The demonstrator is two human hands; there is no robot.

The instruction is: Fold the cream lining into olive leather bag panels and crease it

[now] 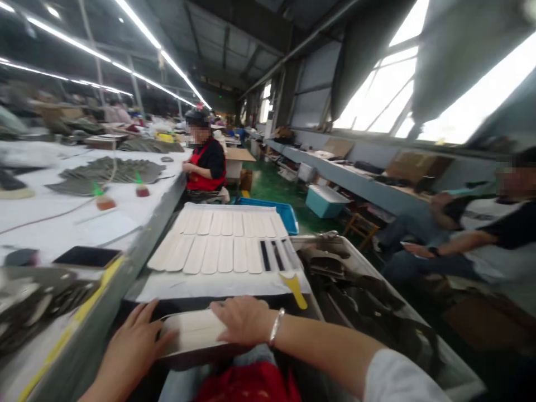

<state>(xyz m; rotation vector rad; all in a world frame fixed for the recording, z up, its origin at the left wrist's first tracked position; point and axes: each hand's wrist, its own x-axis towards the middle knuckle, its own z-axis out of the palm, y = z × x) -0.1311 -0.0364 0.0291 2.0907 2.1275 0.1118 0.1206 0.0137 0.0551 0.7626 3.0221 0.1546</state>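
Red cloth (251, 385) nearest. Cream panel (195, 329) just beyond it. Left hand (134, 338): fingers spread, thumb on panel's left end; grip cannot be told. Right hand (247, 319): fingers laid over panel's right part, unclenched. Farther: yellow tool (296, 291), two rows of cream strips (226, 254).

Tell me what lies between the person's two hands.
In the head view, a long cream piece lies between the left hand and the right hand.
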